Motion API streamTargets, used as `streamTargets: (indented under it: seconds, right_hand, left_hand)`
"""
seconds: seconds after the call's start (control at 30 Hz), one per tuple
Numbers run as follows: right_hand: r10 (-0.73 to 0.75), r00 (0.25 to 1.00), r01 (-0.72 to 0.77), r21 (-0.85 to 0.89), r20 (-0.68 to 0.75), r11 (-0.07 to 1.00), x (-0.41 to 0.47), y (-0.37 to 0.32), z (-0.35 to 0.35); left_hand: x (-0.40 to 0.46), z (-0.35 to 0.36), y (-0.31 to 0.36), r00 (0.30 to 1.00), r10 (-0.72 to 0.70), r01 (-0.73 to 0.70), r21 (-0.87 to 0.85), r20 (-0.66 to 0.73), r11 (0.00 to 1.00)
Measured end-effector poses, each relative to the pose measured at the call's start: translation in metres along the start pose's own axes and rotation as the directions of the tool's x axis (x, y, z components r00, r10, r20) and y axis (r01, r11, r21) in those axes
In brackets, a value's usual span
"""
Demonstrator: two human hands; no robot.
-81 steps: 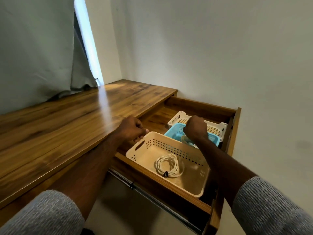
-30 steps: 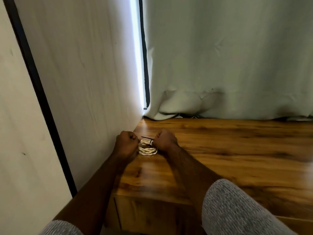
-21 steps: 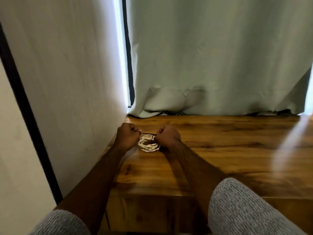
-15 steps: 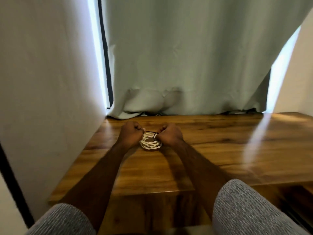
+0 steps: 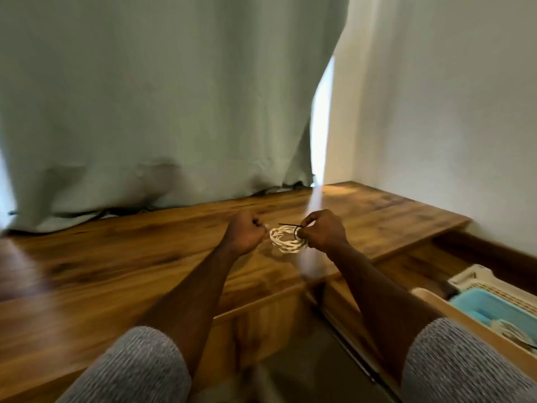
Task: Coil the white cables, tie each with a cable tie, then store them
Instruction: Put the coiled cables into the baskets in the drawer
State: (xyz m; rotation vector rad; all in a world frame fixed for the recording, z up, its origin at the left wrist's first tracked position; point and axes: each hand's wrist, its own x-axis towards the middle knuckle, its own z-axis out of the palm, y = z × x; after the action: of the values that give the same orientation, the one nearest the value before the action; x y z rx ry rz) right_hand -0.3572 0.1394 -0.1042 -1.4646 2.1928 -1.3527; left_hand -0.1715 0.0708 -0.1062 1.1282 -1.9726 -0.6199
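Note:
A coiled white cable [image 5: 286, 242] hangs between my two hands, just above the wooden desk top [image 5: 145, 257]. A thin black cable tie [image 5: 294, 228] wraps the coil on its right side, its tail pointing left. My right hand [image 5: 322, 231] pinches the coil at the tie. My left hand [image 5: 245, 232] is curled into a fist and grips the coil's left edge. At the lower right, an open drawer holds a cream basket [image 5: 430, 301] with another white coil [image 5: 511, 334] partly in view.
A grey-green curtain [image 5: 159, 106] hangs down to the back of the desk. A white wall [image 5: 450, 112] stands on the right. In the drawer, a blue basket [image 5: 494, 312] and a white basket [image 5: 479, 279] sit behind the cream one.
My view has swung from the desk's left end to the right, so the open drawer shows again. Both hands have carried the coil to the right along the desk, keeping their hold.

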Motion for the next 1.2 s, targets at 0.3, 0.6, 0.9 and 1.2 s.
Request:
streamTargets:
  seconds: [0.3,0.6,0.9,1.2]
  right_hand:
    - [0.265,0.925,-0.297,-0.084,-0.272,0.951,-0.006,0.158,-0.178]
    - [0.476,0.686,-0.580,-0.018,-0.551,0.815,-0.045,0.292,-0.301]
    - [0.533,0.650,-0.704,-0.166,-0.541,0.691,-0.045,0.362,-0.337]
    - [0.608,0.631,-0.774,-0.338,-0.483,0.535,-0.037,0.374,-0.330]
  left_hand:
    - [-0.002,0.198,0.128,0.942,0.160,-0.157,-0.036,0.295,0.987]
    - [-0.039,0.336,0.200,0.820,0.292,-0.314,-0.040,0.492,0.949]
    - [-0.047,0.398,0.226,0.759,0.363,-0.396,-0.060,0.540,0.916]
    - [-0.048,0.421,0.231,0.751,0.340,-0.384,-0.045,0.565,0.922]
